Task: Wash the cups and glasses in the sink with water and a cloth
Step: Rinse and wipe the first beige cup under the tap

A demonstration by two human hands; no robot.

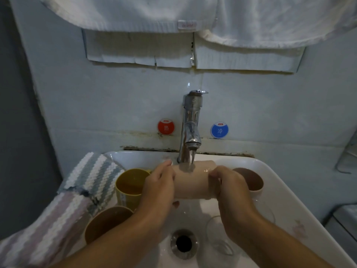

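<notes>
Pale pink cup [190,181] is held on its side over the sink [286,182], under running water from the chrome tap [190,124], gripped at one end by the left hand [157,187] and pinched at its rim by the right hand [230,187]. A yellow cup [128,185], a brown cup [105,223], a second pink cup [252,180] and a clear glass [218,240] are seen in the basin, with a striped cloth [83,182] draped over the left rim.

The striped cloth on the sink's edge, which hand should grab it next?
Probably the left hand: the striped cloth lies on its side, while the right hand could keep gripping the pink cup under the running water.

two bare forearms, left hand [157,187] and right hand [230,187] ungloved.
</notes>
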